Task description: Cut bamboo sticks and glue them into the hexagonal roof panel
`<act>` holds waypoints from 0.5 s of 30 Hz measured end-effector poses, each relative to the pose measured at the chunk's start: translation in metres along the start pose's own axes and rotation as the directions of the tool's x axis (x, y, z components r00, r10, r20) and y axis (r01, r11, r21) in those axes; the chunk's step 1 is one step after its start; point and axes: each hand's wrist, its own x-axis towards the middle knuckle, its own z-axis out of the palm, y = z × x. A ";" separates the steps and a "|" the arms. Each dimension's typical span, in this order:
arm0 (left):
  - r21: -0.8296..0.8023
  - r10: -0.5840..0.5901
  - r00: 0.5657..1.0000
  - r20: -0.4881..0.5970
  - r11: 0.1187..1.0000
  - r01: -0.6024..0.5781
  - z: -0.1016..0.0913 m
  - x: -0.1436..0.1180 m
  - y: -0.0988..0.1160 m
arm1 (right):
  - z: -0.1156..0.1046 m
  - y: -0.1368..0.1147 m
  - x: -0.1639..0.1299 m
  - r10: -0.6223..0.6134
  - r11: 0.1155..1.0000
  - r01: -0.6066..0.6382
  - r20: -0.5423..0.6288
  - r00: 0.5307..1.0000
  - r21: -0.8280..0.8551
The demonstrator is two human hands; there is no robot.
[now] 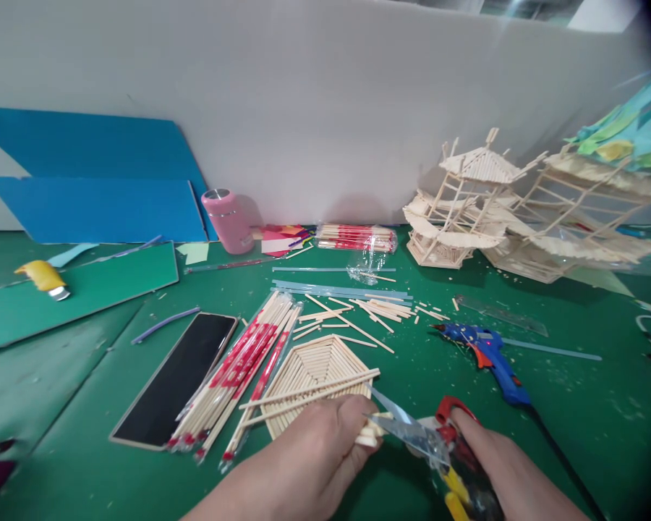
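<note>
Near the tabletop's front edge, pinched two sticks over the hexagon panel with left hand; gripped scissors in right hand, blades parted at the stick ends. Best cut flush with the panel's edge, sticks pressed flat, fingers clear of the blades.

Head-worn view, forward and down, close — green table up to white wall

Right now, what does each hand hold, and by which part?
The left hand pinches thin wooden sticks at their near ends. The right hand grips scissors by the red and yellow handles.
</note>
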 end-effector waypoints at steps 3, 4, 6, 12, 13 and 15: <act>0.011 0.018 1.000 -0.008 1.000 -0.018 0.000 0.000 0.000 | 0.000 -0.007 0.002 0.039 0.997 -0.040 0.006 0.999 0.064; 0.017 0.019 1.000 -0.001 1.000 -0.019 0.000 -0.001 0.000 | 0.000 -0.009 0.003 0.047 0.996 -0.048 0.010 0.999 0.077; 0.029 0.013 1.000 0.018 0.999 -0.014 0.001 -0.001 0.000 | 0.000 -0.012 0.004 0.049 0.994 -0.051 0.023 0.999 0.093; 0.056 0.018 1.000 -0.026 0.998 -0.016 0.002 0.000 -0.001 | 0.004 -0.006 0.002 0.053 0.997 -0.056 0.057 0.997 0.055; 0.068 0.026 1.000 -0.018 0.997 -0.025 0.001 0.001 0.000 | 0.005 -0.002 0.001 0.059 0.998 -0.061 0.045 0.997 0.033; 0.086 0.050 0.999 0.019 0.995 -0.052 0.001 0.002 0.002 | 0.010 0.006 -0.003 0.055 0.998 -0.055 0.016 0.998 0.000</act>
